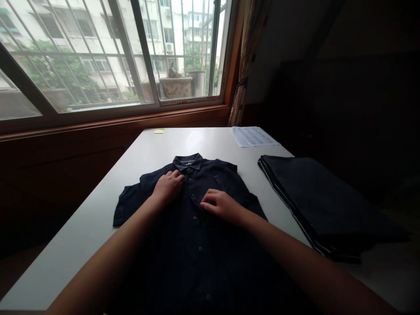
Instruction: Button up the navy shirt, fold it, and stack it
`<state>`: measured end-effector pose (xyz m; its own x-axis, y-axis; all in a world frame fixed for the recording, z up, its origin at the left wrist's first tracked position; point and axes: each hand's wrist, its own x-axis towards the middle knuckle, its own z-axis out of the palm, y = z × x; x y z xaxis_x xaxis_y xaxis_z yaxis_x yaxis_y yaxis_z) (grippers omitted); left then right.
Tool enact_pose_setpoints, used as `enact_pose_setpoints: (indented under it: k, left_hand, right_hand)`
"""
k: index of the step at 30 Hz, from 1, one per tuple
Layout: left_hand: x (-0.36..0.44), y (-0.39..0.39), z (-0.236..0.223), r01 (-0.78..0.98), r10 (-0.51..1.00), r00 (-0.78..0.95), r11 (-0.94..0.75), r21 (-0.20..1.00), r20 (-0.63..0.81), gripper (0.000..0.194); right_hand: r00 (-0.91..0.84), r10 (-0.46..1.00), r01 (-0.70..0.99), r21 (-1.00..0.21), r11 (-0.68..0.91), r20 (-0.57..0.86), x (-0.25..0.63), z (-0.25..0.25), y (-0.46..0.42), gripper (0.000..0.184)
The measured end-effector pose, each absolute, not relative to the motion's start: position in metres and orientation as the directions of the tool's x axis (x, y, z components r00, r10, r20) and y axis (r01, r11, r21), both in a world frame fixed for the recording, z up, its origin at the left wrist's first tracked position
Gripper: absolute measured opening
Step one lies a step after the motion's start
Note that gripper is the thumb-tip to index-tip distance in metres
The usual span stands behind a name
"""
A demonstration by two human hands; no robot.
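Observation:
A dark navy button-up shirt (177, 232) lies front up on the white table, its collar at the far end and its sleeves out to the sides. Below the collar, my left hand (169, 186) has its fingers curled on the shirt front beside the button placket. My right hand (221, 205) is lower and to the right, thumb and forefinger closed together at the placket's edge, pinching the cloth. Small pale buttons run down the middle. The lower shirt fades into shadow between my forearms.
A stack of dark folded cloth (315, 197) with white edging lies on the right of the white table (78, 232). Printed sheets (254, 136) lie at the far right corner, a yellow sticky note (159, 131) at the far left. Beyond stands a barred window (151, 57) with a curtain (244, 65).

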<state>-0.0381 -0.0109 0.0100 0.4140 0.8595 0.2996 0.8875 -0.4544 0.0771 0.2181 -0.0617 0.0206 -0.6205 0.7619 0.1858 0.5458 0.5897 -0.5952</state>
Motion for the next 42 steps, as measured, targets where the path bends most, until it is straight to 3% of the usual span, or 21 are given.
enact_pose_setpoints:
  k: [3,5,7,10,16,23,30,37,42]
  left_hand:
    - [-0.031,-0.034,0.018,0.780,0.791,0.541,-0.599,0.179,0.287,0.024]
    - [-0.030,-0.050,0.022,0.582,0.678,0.681,-0.730,0.357,0.276,0.023]
    - [-0.030,-0.063,0.024,0.400,0.588,0.765,-0.753,0.521,0.262,0.022]
    - [-0.033,-0.073,0.024,0.329,0.572,0.784,-0.711,0.622,0.239,0.018]
    - [-0.036,-0.073,0.019,0.351,0.571,0.783,-0.733,0.583,0.246,0.013]
    - [-0.037,-0.071,0.002,0.427,0.614,0.734,-0.749,0.506,0.290,0.015]
    - [-0.038,-0.069,-0.003,0.499,0.637,0.702,-0.759,0.418,0.319,0.012]
    - [-0.041,-0.071,0.003,0.467,0.603,0.728,-0.785,0.407,0.327,0.018]
    - [-0.038,-0.074,0.005,0.444,0.587,0.743,-0.791,0.421,0.320,0.018]
  right_hand:
    - [-0.674,0.728,0.512,-0.631,0.583,0.125,0.223,0.027,-0.091,0.020]
    - [-0.688,0.717,0.529,-0.600,0.601,0.111,0.223,0.028,-0.108,0.024]
    - [-0.689,0.717,0.567,-0.540,0.622,0.103,0.222,0.029,-0.122,0.028]
    - [-0.695,0.712,0.608,-0.448,0.656,0.099,0.220,0.027,-0.136,0.033]
    - [-0.687,0.718,0.639,-0.377,0.670,0.112,0.217,0.021,-0.153,0.034]
    - [-0.559,0.828,0.701,-0.512,0.496,0.037,0.214,0.026,-0.139,0.019]
    - [-0.523,0.850,0.786,-0.420,0.452,-0.065,0.193,0.033,-0.114,0.019]
    - [-0.604,0.789,0.644,-0.649,0.405,-0.108,0.204,0.026,-0.097,0.017]
    - [-0.611,0.783,0.586,-0.733,0.347,-0.118,0.211,0.023,-0.091,0.019]
